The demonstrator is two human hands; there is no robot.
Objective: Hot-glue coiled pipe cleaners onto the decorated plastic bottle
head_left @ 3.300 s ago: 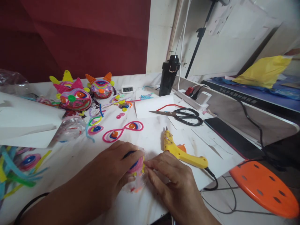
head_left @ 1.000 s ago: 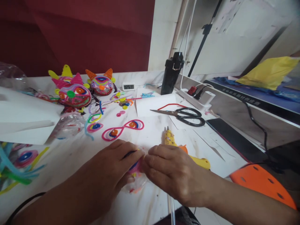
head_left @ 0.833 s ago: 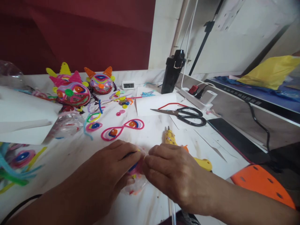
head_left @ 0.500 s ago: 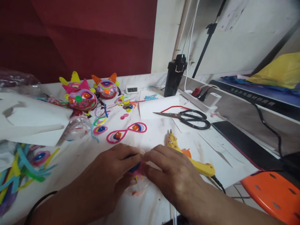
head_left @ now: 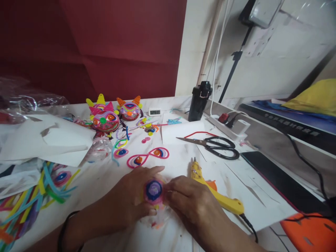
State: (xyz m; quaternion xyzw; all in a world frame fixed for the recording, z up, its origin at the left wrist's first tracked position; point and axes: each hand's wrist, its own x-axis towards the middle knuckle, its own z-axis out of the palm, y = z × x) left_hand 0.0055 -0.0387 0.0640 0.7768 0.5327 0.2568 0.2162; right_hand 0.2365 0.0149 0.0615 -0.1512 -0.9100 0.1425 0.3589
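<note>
Between my hands, near the table's front, is a round coil of fuzzy craft stems, pink outside, then dark blue, with a purple middle. It sits against a clear plastic piece with reddish bits, partly hidden by my fingers. My left hand grips the coil from the left, thumb below and index finger stretched past its top. From the right, the bent fingers of my right hand pinch at the coil's edge. Just beyond lies a pink looped eye shape with orange centres. A yellow glue gun rests beside my right hand.
Black-handled scissors lie on white paper. Decorated animal heads, a small digital clock and a black bottle stand at the back. Coloured craft strips pile up at left. A power strip and phone-like black slab are at right.
The view has tilted up and shifted left. My left index finger has lifted off the coil and straightened, so the purple middle now shows. My right hand stays at the coil's right side.
</note>
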